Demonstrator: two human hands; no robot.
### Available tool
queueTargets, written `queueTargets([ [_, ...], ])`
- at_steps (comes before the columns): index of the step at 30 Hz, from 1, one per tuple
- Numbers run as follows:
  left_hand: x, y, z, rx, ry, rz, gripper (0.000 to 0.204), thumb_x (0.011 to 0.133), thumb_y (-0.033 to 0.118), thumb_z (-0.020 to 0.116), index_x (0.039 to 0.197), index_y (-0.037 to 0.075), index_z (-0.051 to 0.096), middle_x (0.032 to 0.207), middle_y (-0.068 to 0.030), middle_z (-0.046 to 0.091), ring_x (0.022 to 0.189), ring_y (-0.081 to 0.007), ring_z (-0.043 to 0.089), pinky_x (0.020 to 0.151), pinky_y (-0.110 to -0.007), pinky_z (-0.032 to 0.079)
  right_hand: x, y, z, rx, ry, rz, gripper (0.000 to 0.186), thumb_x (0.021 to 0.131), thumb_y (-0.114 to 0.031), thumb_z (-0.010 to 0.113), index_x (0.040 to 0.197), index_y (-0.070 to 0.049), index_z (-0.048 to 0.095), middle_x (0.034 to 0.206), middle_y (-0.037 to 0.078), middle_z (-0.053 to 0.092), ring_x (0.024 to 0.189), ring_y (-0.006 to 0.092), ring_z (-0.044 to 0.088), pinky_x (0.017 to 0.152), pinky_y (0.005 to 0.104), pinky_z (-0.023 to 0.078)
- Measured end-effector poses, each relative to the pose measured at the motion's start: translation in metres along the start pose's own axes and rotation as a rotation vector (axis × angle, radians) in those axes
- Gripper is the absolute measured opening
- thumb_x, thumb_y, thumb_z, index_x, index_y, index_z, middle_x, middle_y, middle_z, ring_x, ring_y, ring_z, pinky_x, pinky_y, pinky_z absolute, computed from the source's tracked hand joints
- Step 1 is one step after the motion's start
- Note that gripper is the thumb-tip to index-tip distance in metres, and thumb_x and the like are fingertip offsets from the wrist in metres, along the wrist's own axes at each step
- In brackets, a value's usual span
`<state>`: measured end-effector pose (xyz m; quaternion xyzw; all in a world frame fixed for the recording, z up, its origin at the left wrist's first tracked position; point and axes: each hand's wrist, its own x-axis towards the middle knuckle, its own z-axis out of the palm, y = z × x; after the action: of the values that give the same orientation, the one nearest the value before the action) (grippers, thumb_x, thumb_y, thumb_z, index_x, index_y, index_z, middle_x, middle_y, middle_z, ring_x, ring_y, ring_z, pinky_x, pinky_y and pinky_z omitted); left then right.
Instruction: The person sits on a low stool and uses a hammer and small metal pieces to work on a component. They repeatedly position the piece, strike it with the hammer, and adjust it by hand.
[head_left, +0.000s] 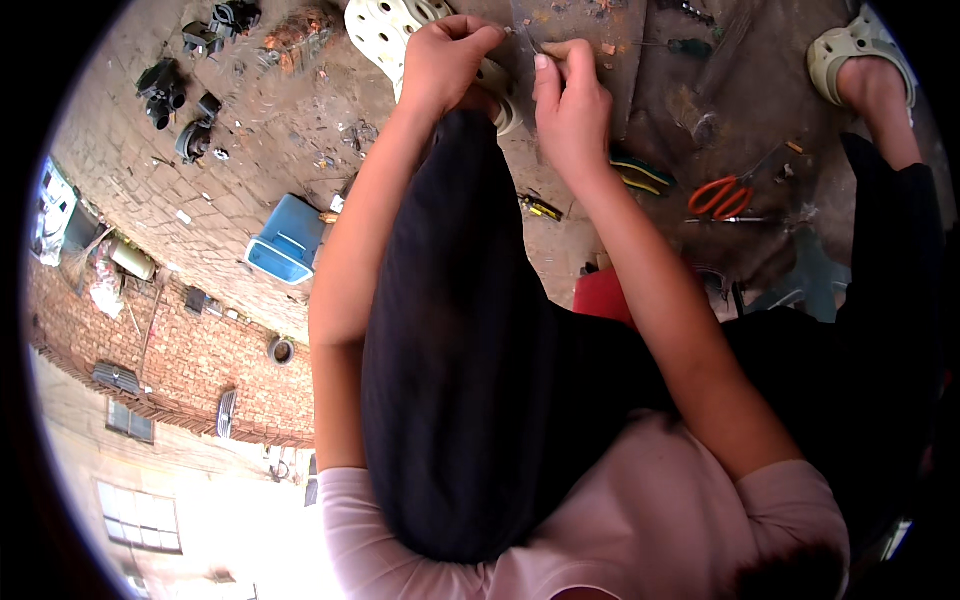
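Note:
Near the top of the head view, my left hand (440,70) is closed, its thumb and finger pinched on something small that I cannot make out, above a cream clog (382,22) on my foot. Just right of it, my right hand (572,115) is closed on a thin metal piece (535,48), which looks like a wire. Under both hands lies a dark, stained flat sheet (625,80) with small scraps on it. Green-and-yellow pliers (645,175), orange-handled scissors (720,197) and a small yellow-handled tool (540,207) lie below my right hand.
Black mechanical parts (160,95) lie at the upper left. A blue plastic bin (285,240) stands left of my forearm. A red object (600,295) is partly behind my right arm. My other clog (830,55) is at the upper right. A brick-paved yard (220,350) stretches leftward.

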<state>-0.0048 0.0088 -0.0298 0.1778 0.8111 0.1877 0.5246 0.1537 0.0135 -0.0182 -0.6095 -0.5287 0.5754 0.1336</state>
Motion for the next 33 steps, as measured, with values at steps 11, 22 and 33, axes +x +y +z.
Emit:
queueTargets([
  [11, -0.026, 0.018, -0.005, -0.354, -0.088, 0.173, 0.013, 0.084, 0.012, 0.07, 0.09, 0.001, 0.072, 0.072, 0.0038, 0.064, 0.057, -0.0011, 0.049, 0.049, -0.019, 0.039, 0.021, -0.026, -0.006, 0.322, 0.02, -0.015, 0.012, 0.089, -0.007, 0.067, 0.095, 0.002, 0.061, 0.08, 0.001, 0.068, 0.068, 0.0017, 0.056, 0.061, 0.0195, 0.045],
  [22, -0.037, 0.027, -0.006, -0.37, -0.122, 0.131, 0.013, 0.084, 0.011, 0.07, 0.092, 0.001, 0.072, 0.07, 0.0037, 0.063, 0.053, -0.0005, 0.048, 0.042, -0.019, 0.037, 0.028, -0.023, -0.007, 0.453, -0.027, -0.029, 0.007, 0.09, -0.005, 0.065, 0.091, 0.0, 0.06, 0.074, -0.003, 0.062, 0.064, 0.0002, 0.051, 0.056, 0.018, 0.04],
  [33, -0.03, 0.017, -0.004, -0.357, -0.115, 0.293, 0.011, 0.085, 0.01, 0.069, 0.092, 0.001, 0.072, 0.072, 0.0026, 0.066, 0.057, -0.0005, 0.051, 0.045, -0.019, 0.039, 0.031, -0.025, -0.011, 0.495, -0.09, -0.06, 0.007, 0.09, -0.006, 0.066, 0.09, 0.0, 0.062, 0.078, 0.001, 0.067, 0.071, 0.0035, 0.061, 0.062, 0.0189, 0.046],
])
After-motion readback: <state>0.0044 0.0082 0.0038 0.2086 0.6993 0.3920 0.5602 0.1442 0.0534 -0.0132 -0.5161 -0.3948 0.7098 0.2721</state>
